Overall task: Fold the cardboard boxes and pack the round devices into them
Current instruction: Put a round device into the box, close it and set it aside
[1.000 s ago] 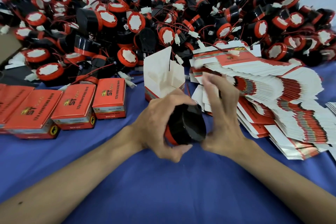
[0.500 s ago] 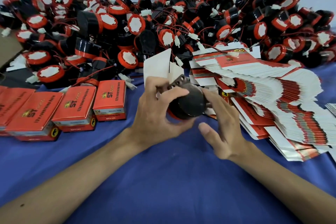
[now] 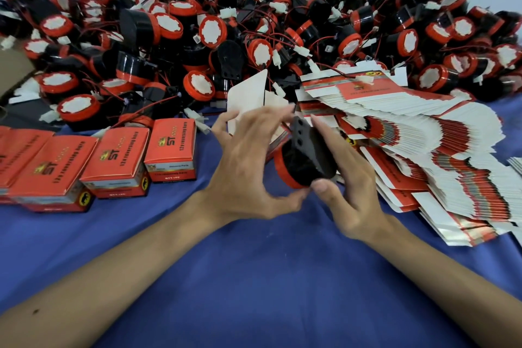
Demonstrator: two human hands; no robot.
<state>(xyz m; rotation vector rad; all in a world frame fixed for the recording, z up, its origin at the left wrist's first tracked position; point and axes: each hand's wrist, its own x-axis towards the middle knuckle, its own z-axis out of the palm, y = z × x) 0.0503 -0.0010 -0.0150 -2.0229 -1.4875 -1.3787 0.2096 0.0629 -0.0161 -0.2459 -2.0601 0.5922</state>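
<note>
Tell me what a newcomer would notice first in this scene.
A huge heap of black-and-red round devices with tangled wires fills the back of the blue cloth. At centre, left hand and right hand hold one device between them; fanned flat box blanks lie right, closed red boxes left.

The single view sat on the person's head, a wide-angle lens that faced forward and down over the cloth [image 3: 262,277]; both forearms [image 3: 113,277] reached in from the bottom corners, and the left hand [image 3: 245,167] and right hand [image 3: 350,181] met round a device [image 3: 305,161] near the centre, close to the lens. The heap [image 3: 169,37] lay farther off along the top; packed boxes [image 3: 118,155] sat at the left edge, flat boxes [image 3: 423,150] at the right.
</note>
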